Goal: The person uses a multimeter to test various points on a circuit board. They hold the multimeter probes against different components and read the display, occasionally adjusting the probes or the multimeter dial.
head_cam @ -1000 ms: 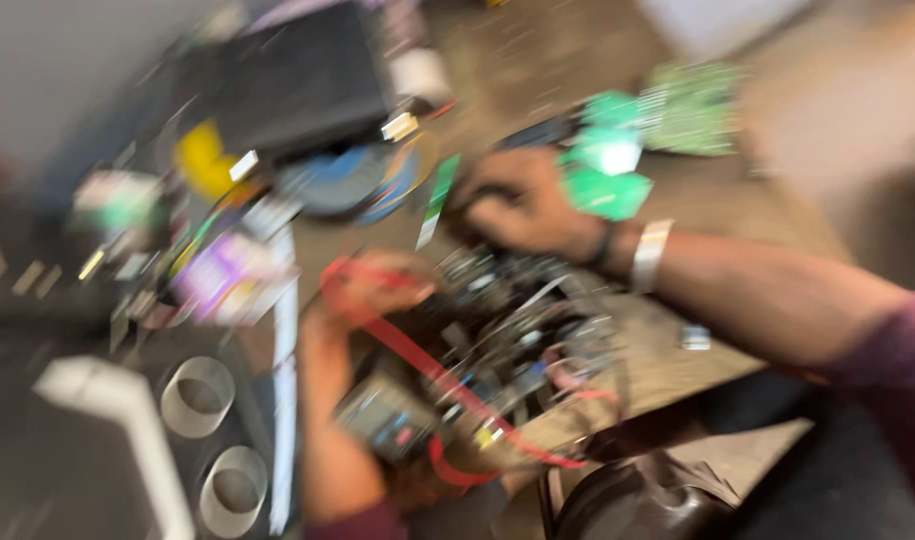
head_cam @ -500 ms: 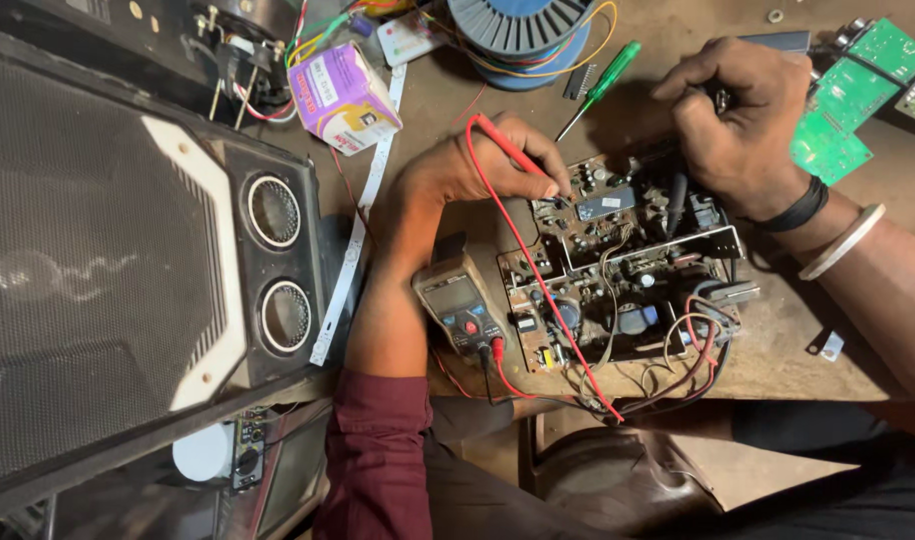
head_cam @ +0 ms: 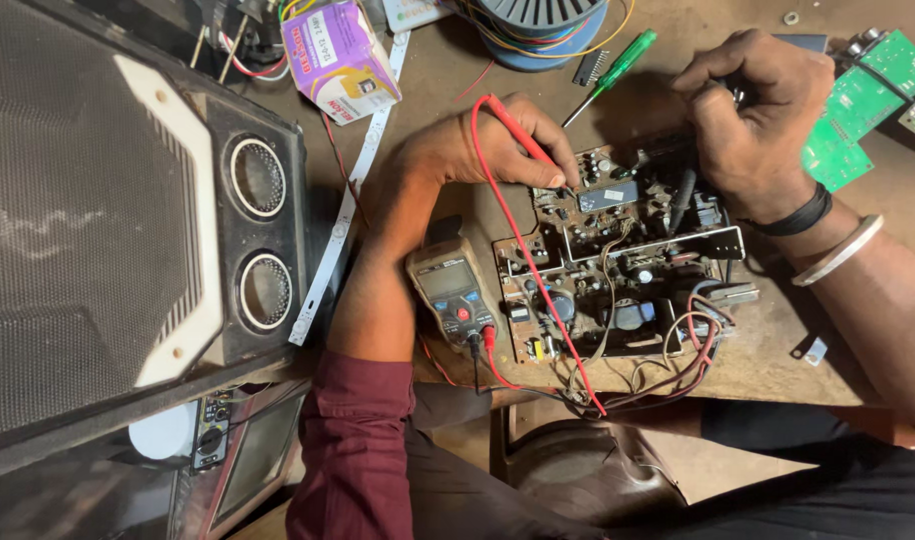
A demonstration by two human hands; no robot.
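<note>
Brown workbench (head_cam: 778,350): circuit board (head_cam: 618,260), multimeter (head_cam: 456,292), green screwdriver (head_cam: 610,75).

I look down on a worn brown wooden workbench (head_cam: 778,370), scuffed and stained, its near edge running across the lower part of the view. A big black speaker cabinet (head_cam: 88,230) with a mesh front fills my left side. Below the bench edge it is dim and cluttered. The light is even, throwing soft shadows.
</note>
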